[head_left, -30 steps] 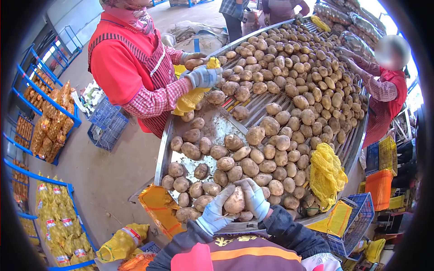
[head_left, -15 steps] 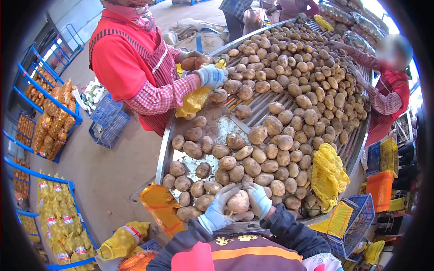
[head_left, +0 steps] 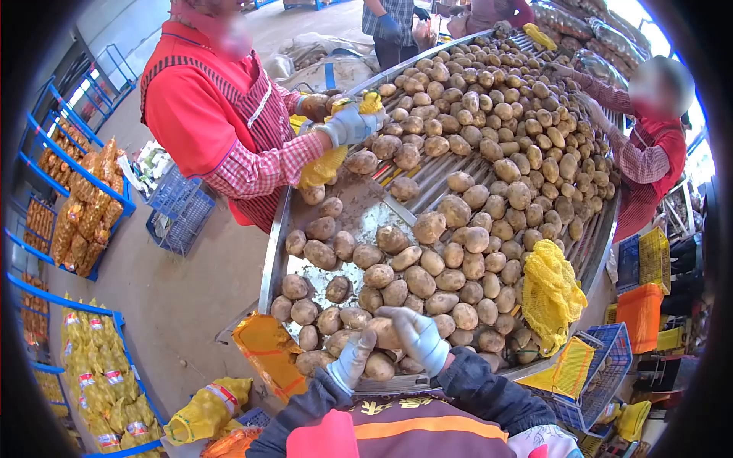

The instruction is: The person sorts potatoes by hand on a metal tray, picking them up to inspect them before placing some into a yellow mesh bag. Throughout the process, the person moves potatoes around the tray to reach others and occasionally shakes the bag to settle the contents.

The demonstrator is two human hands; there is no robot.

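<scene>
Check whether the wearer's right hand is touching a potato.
Touching. The head view shows the gloved right hand lying on a potato, fingers draped across its top.

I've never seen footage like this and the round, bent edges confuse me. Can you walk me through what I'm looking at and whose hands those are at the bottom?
The picture comes from a camera worn on a person's head, looking forward and down; its wide lens bends the edges. At the bottom you see that person's own gloved hands: the left hand and the right hand close together around one potato. In front lies a long metal sorting table with raised rims, heaped with loose potatoes. A bunch of yellow net bags hangs at its right edge. Across the table, a co-worker in a red apron holds a yellow net bag open at the rim with gloved hands. Another co-worker stands on the right side, reaching into the pile. Filled yellow sacks sit in blue racks on the left.
</scene>
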